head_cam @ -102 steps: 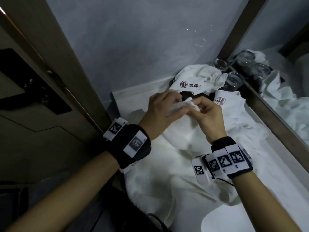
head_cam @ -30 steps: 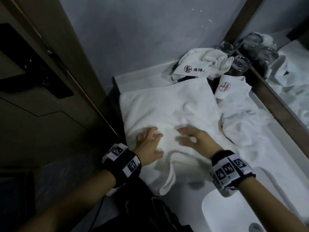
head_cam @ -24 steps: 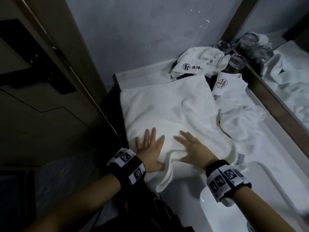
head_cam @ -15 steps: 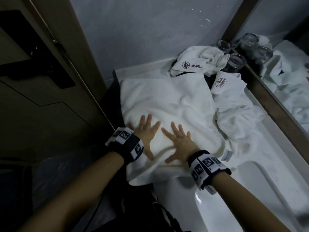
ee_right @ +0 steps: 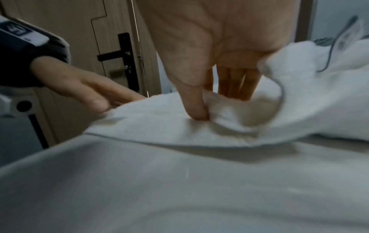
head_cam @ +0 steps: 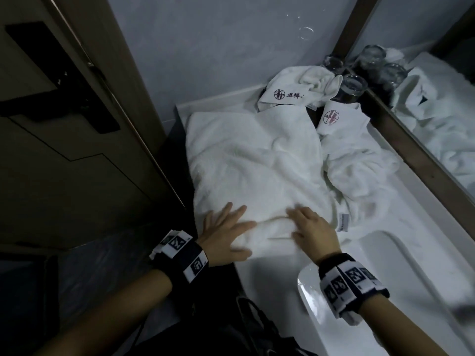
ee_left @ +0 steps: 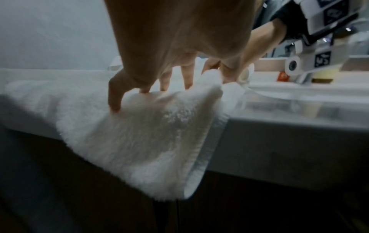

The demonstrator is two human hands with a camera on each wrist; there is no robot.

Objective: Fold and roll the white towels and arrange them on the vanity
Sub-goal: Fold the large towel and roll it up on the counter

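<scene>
- Vanity of white stone runs away from the person along a grey wall, with a sink sunk into its near right part and a mirror standing along its right side.
- Door of pale wood with a black handle plate stands to the left of the vanity.
- Big towel, white and rumpled, lies spread over the left part of the vanity; its near corner hangs over the front edge, as the left wrist view shows.
- Second towel, white and crumpled, with a round red mark near its far end, lies just right of the big towel, between it and the mirror.
- Small towel with dark printed characters is bunched at the far end, touching the wall.
- Left hand lies flat on the near left edge of the big towel, fingers spread and straight, pressing down and clasping nothing.
- Right hand rests on the near edge of the same towel, just beside the left; its fingers are straight, and its thumb tip presses into a small fold of cloth in the right wrist view.
- Glasses, two of them, stand at the far right corner beside the small towel.
</scene>
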